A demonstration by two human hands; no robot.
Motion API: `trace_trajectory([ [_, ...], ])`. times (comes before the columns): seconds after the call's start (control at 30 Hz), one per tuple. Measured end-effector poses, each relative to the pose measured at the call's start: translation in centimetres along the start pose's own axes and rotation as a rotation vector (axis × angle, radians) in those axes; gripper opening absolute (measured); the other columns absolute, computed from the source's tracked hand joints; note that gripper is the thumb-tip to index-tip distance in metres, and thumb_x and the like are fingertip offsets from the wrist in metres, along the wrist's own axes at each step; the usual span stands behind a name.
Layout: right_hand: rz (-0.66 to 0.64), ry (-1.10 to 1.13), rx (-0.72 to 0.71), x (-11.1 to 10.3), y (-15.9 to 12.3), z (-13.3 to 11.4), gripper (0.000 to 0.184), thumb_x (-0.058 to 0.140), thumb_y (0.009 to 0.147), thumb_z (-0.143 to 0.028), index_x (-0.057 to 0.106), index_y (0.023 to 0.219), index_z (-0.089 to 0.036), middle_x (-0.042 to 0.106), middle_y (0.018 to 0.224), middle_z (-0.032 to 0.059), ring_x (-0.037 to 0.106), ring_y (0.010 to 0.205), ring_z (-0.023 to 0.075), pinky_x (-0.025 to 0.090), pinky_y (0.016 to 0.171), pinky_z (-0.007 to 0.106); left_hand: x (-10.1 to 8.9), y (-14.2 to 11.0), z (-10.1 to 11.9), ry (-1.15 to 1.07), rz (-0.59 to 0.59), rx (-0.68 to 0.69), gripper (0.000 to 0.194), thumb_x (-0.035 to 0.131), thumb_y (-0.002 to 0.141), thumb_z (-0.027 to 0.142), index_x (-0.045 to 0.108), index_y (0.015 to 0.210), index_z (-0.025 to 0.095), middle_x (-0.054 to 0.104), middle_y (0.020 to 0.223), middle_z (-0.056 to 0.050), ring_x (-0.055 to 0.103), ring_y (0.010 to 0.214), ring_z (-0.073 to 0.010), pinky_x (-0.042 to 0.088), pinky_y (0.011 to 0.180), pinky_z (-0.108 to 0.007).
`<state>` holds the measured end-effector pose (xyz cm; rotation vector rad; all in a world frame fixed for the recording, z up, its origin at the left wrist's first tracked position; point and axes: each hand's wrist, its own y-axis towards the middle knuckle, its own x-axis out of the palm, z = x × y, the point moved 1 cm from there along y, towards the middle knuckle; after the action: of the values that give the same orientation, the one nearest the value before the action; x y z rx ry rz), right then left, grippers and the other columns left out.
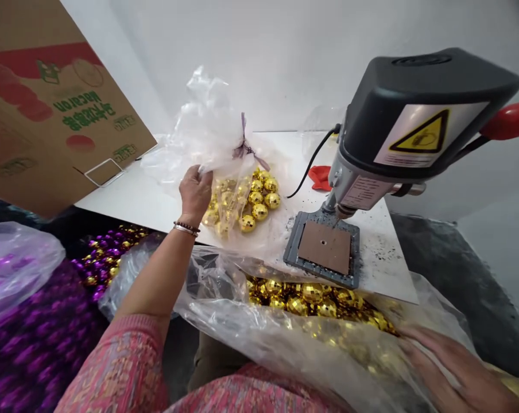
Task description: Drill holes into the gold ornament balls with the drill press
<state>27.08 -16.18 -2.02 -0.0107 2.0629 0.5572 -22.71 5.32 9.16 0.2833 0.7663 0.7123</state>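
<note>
My left hand point(194, 192) is closed on the edge of a clear plastic bag point(208, 132) that stands on the white table point(134, 198). Several gold faceted balls point(253, 201) lie in that bag's bottom. My right hand point(449, 367) lies with fingers stretched flat on a second clear bag point(285, 332) in my lap. That bag holds many more gold balls point(311, 295). A beaded bracelet circles my left wrist.
A small bench drill press point(414, 126) with a red handle knob point(511, 119) stands on the table, a brown pad point(324, 246) on its base. A cardboard box point(48, 109) leans at left. Purple balls point(100, 255) and purple bags sit lower left. A red scrap point(320, 176) lies behind.
</note>
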Motion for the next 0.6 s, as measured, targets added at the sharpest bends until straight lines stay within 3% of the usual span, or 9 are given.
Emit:
trace_trajectory([
  [0.07,-0.029,0.05,-0.135,0.8,3.7,-3.6,0.025,0.057,0.093,-0.042,0.071,0.111,-0.033,0.074,0.111,0.0025,0.074,0.099,0.0211,0.065,0.09,0.041,0.5,-1.3,-0.8,-0.064,-0.062,-0.048,0.013,0.059,0.086,0.029,0.061,0.083,0.017,0.05,0.069,0.004,0.045,0.07,-0.0127,0.039,0.069,-0.023],
  [0.13,-0.072,0.102,-0.23,1.8,7.0,-6.7,0.025,0.054,0.096,-0.038,0.073,0.108,-0.028,0.075,0.108,0.0037,0.073,0.1,0.0188,0.063,0.089,0.036,0.9,-2.5,-2.2,-0.123,-0.108,-0.121,0.012,0.059,0.085,0.029,0.06,0.087,0.016,0.053,0.073,0.003,0.047,0.071,-0.0128,0.041,0.07,-0.023],
  [0.2,-0.21,0.145,-0.255,3.1,10.2,-9.1,0.029,0.048,0.099,-0.036,0.074,0.107,-0.025,0.075,0.108,0.0053,0.071,0.101,0.0168,0.061,0.091,0.033,1.1,-3.1,-3.6,-0.182,-0.091,-0.139,0.015,0.06,0.085,0.03,0.06,0.09,0.016,0.054,0.077,0.001,0.048,0.073,-0.0131,0.044,0.072,-0.024],
  [0.3,-0.491,0.069,-0.151,5.8,15.5,-12.2,0.035,0.043,0.101,-0.031,0.071,0.12,-0.021,0.07,0.121,0.0088,0.066,0.116,0.0188,0.054,0.109,0.039,1.2,-2.3,-4.2,-0.244,0.003,-0.081,0.024,0.062,0.087,0.039,0.059,0.093,0.016,0.057,0.083,-0.001,0.051,0.077,-0.0137,0.046,0.073,-0.024],
  [0.37,-0.524,0.034,-0.099,8.1,19.1,-14.1,0.041,0.042,0.101,-0.033,0.063,0.134,-0.02,0.063,0.135,0.0122,0.06,0.127,0.0229,0.048,0.116,0.043,1.4,-1.2,-3.6,-0.279,0.045,-0.043,0.033,0.062,0.089,0.049,0.059,0.097,0.017,0.059,0.089,-0.003,0.054,0.08,-0.0144,0.049,0.074,-0.024],
  [0.47,-0.549,-0.019,-0.021,11.5,22.7,-16.4,0.053,0.044,0.101,-0.038,0.047,0.151,-0.022,0.054,0.141,0.0184,0.06,0.124,0.0296,0.051,0.108,0.047,1.8,0.0,-2.6,-0.338,0.009,0.016,0.043,0.06,0.091,0.059,0.058,0.109,0.019,0.064,0.104,-0.006,0.061,0.092,-0.0165,0.053,0.081,-0.025],
  [0.6,-0.558,-0.053,0.067,14.4,23.5,-17.2,0.059,0.049,0.097,-0.031,0.04,0.154,-0.022,0.05,0.138,0.0225,0.058,0.125,0.0346,0.049,0.105,0.051,1.7,-0.4,-3.4,-0.294,-0.137,-0.008,0.043,0.062,0.09,0.045,0.059,0.123,0.017,0.068,0.117,-0.011,0.065,0.107,-0.021,0.054,0.097,-0.033],
])
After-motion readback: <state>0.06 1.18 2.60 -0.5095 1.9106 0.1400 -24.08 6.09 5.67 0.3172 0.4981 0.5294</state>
